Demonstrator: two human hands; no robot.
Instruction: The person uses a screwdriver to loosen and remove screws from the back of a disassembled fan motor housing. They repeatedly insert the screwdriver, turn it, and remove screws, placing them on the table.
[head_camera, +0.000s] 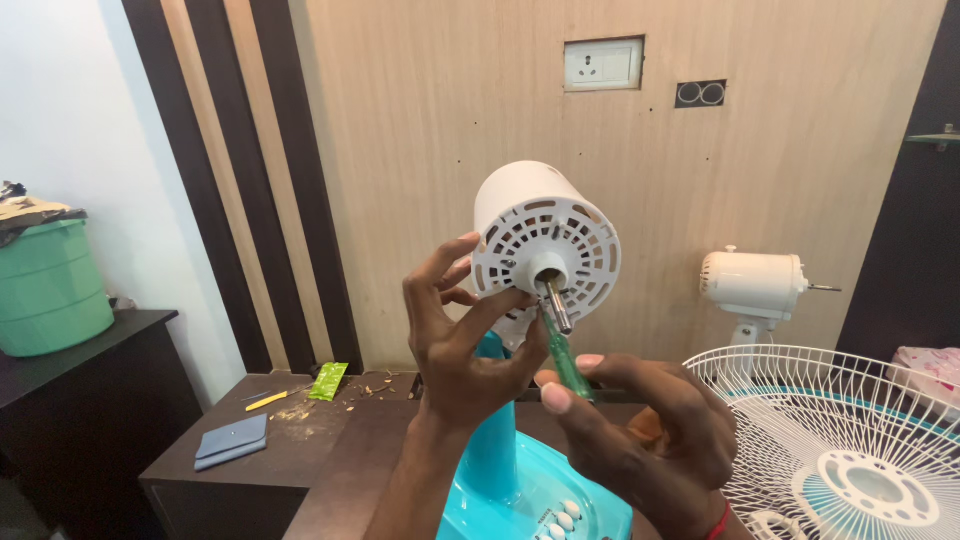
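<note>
A white fan motor housing (535, 225) with a slotted round face sits on a turquoise stand (500, 440), its metal shaft (556, 305) pointing toward me. My left hand (460, 335) is raised at the face, thumb and forefinger pinched just left of the shaft. My right hand (635, 425) grips a screwdriver with a green translucent handle (566, 362), its tip up against the face beside the shaft. The turquoise base (540, 500) has white buttons.
A white wire fan guard (830, 440) lies at the right. A second white fan motor (752, 285) stands behind it. On the dark wooden table (330, 440) lie a grey pouch (232, 440), a green packet (328, 380) and a yellow tool (266, 400). A green bin (50, 290) stands at the left.
</note>
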